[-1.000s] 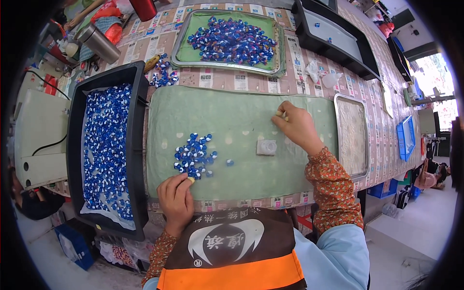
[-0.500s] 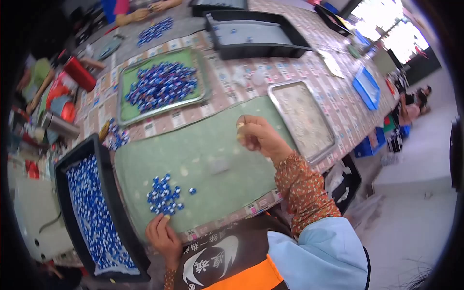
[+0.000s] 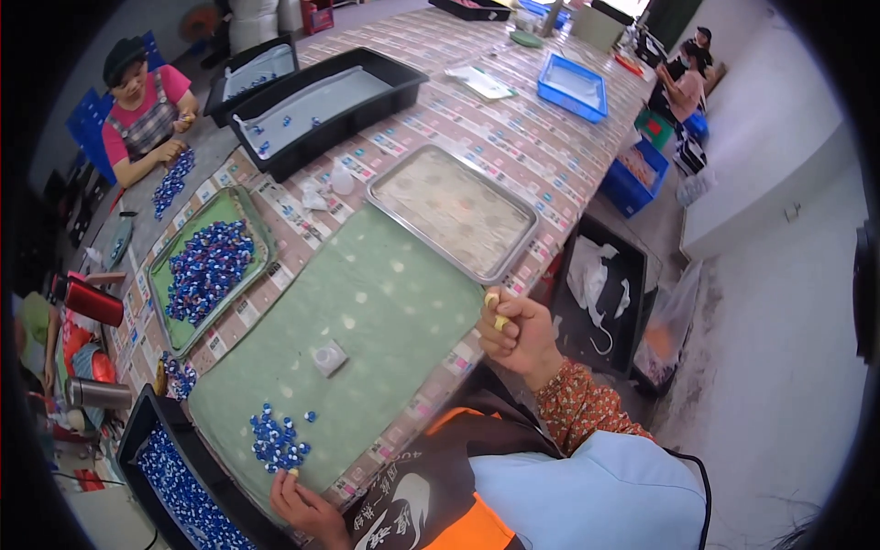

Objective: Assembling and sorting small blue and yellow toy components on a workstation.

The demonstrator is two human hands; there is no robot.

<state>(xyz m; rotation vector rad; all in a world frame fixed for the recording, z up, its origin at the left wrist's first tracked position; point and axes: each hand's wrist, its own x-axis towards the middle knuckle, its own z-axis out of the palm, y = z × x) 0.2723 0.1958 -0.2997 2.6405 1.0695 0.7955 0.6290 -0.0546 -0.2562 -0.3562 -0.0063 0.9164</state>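
On the green cloth (image 3: 367,302) lies a small pile of blue-and-white beads (image 3: 278,442), with one bead a little apart on its right. My left hand (image 3: 310,510) rests at the pile's near edge, fingers stretched out, a yellow finger cover on one fingertip touching the beads. My right hand (image 3: 521,337) is raised by the cloth's right corner, fingers curled closed, with yellow covers on the thumb and finger tips. Whether anything is inside those fingers is hidden. Between the two hands, a small whitish square block (image 3: 328,358) sits on the cloth.
A metal tray (image 3: 524,240) with a pale lining borders the cloth's far end. Left stand a green-lined tray (image 3: 165,291) heaped with beads and a black bin (image 3: 147,410) of beads. A black tray (image 3: 403,84) lies farther back. Across the table, another person (image 3: 147,119) handles beads.
The view has swung to the right. My right hand has moved from above the cloth toward its near right edge, still closed. My left hand stays beside the bead pile.
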